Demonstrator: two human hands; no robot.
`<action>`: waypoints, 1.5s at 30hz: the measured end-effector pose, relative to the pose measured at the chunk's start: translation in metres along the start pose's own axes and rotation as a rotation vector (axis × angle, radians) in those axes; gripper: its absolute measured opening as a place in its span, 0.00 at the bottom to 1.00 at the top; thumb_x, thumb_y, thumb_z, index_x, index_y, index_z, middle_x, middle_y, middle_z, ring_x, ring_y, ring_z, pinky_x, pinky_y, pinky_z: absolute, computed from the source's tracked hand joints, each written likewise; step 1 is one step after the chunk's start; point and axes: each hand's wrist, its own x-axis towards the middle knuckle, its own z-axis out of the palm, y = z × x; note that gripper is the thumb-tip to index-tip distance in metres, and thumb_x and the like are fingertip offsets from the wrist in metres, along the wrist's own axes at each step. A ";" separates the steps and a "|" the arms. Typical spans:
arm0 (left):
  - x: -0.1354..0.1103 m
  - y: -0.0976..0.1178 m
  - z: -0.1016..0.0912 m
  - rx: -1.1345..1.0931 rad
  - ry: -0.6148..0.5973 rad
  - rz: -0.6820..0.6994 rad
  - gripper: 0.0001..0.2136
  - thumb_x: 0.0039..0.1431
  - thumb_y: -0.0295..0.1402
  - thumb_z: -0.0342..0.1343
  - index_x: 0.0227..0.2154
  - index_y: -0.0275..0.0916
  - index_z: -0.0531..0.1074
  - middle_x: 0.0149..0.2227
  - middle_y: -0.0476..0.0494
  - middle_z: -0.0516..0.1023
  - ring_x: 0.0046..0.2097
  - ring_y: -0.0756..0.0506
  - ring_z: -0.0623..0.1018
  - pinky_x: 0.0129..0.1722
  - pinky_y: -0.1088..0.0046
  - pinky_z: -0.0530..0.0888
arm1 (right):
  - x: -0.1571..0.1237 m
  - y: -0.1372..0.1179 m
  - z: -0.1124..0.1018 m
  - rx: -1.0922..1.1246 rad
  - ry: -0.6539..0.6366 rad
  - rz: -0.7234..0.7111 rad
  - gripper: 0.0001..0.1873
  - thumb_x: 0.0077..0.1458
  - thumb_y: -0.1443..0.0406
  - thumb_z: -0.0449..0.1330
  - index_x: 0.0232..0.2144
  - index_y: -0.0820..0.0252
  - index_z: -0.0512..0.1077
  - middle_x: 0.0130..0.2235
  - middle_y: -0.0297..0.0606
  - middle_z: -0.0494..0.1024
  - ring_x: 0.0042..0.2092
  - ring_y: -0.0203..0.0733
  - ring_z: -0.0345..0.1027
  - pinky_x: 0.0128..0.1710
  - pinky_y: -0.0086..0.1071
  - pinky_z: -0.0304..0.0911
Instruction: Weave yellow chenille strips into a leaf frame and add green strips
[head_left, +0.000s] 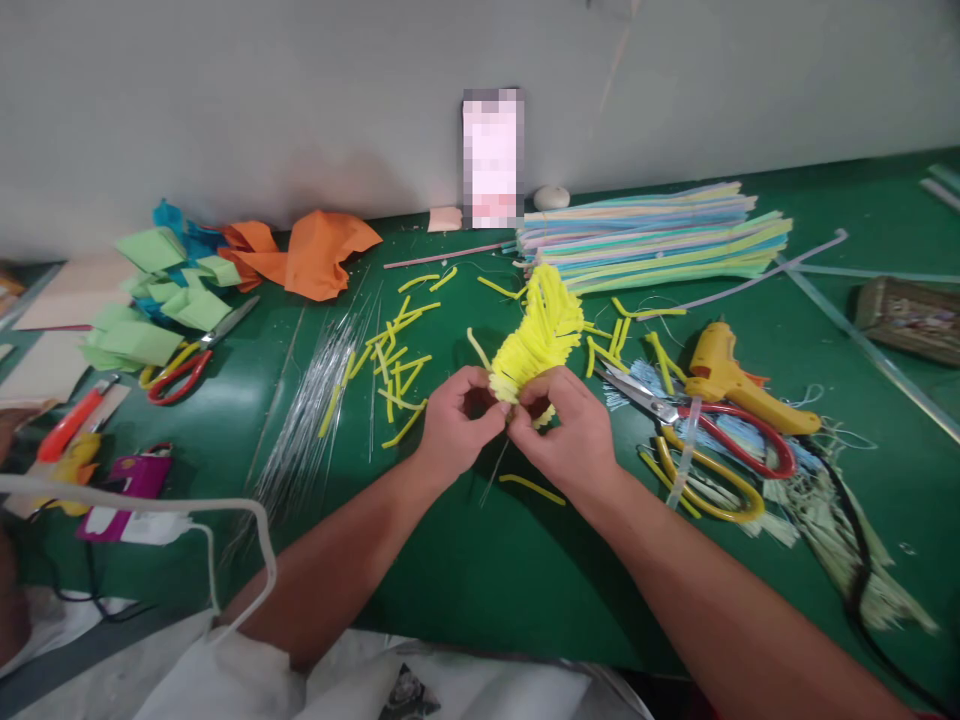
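Observation:
A fuzzy yellow piece made of looped pipe cleaners (pixel 541 335) stands over the green table (pixel 465 570). My left hand (pixel 456 425) is closed and pinches its lower end from the left. My right hand (pixel 564 430) is closed on the same lower end from the right, fingers curled round it. A thin wire runs down from between my hands. Short yellow pipe-cleaner bits (pixel 397 365) lie scattered just left of and beyond my hands; one lies below my right hand (pixel 532 488).
Red-handled scissors (pixel 712 440) and a yellow glue gun (pixel 731 380) lie to the right. A stack of pastel pipe cleaners (pixel 652 240) is behind. Thin wires (pixel 315 425), another pair of scissors (pixel 191 365), folded green and orange paper (pixel 172 290) and a red knife (pixel 71 425) are on the left.

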 end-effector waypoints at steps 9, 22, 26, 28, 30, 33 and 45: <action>-0.002 0.002 0.001 0.146 0.002 0.122 0.06 0.49 0.28 0.60 0.30 0.38 0.69 0.27 0.51 0.71 0.29 0.51 0.72 0.32 0.75 0.70 | -0.001 0.001 0.000 0.043 -0.037 0.002 0.07 0.46 0.71 0.56 0.25 0.55 0.61 0.26 0.31 0.67 0.27 0.35 0.62 0.27 0.31 0.58; -0.002 0.004 0.001 0.132 -0.005 0.073 0.07 0.47 0.26 0.60 0.28 0.39 0.67 0.26 0.53 0.70 0.29 0.51 0.71 0.32 0.74 0.70 | -0.002 0.000 0.001 0.076 -0.060 0.055 0.08 0.45 0.70 0.56 0.25 0.55 0.60 0.26 0.30 0.67 0.27 0.35 0.62 0.27 0.31 0.58; -0.001 0.004 0.002 0.070 0.005 0.021 0.07 0.47 0.27 0.61 0.30 0.39 0.69 0.28 0.51 0.72 0.30 0.51 0.72 0.34 0.73 0.71 | -0.002 0.000 0.000 0.086 -0.079 0.053 0.07 0.46 0.70 0.57 0.26 0.55 0.61 0.27 0.31 0.68 0.28 0.36 0.63 0.28 0.31 0.60; 0.000 0.005 0.002 0.028 0.018 0.007 0.08 0.47 0.28 0.62 0.30 0.38 0.69 0.29 0.51 0.72 0.31 0.51 0.72 0.34 0.73 0.71 | -0.002 0.001 0.000 0.095 -0.086 0.043 0.06 0.47 0.70 0.57 0.27 0.55 0.63 0.28 0.32 0.69 0.29 0.36 0.64 0.30 0.32 0.61; 0.002 0.006 0.002 -0.002 0.037 0.000 0.08 0.46 0.28 0.63 0.29 0.38 0.69 0.28 0.52 0.71 0.30 0.51 0.72 0.33 0.74 0.71 | -0.002 0.002 0.000 0.092 -0.089 0.037 0.05 0.49 0.70 0.56 0.28 0.55 0.64 0.29 0.32 0.70 0.30 0.37 0.65 0.31 0.32 0.62; 0.002 0.005 0.001 -0.053 0.027 -0.028 0.09 0.47 0.30 0.64 0.30 0.38 0.69 0.28 0.52 0.72 0.31 0.51 0.74 0.34 0.73 0.71 | -0.002 0.004 0.001 0.066 -0.091 0.057 0.04 0.51 0.69 0.57 0.28 0.55 0.66 0.29 0.33 0.70 0.31 0.38 0.67 0.30 0.32 0.62; 0.006 -0.008 0.001 -0.202 0.222 -0.138 0.13 0.47 0.35 0.68 0.32 0.38 0.70 0.31 0.49 0.78 0.31 0.50 0.76 0.34 0.72 0.74 | -0.002 -0.005 -0.003 0.344 0.118 0.371 0.06 0.55 0.63 0.60 0.27 0.56 0.67 0.26 0.30 0.68 0.27 0.35 0.59 0.27 0.31 0.58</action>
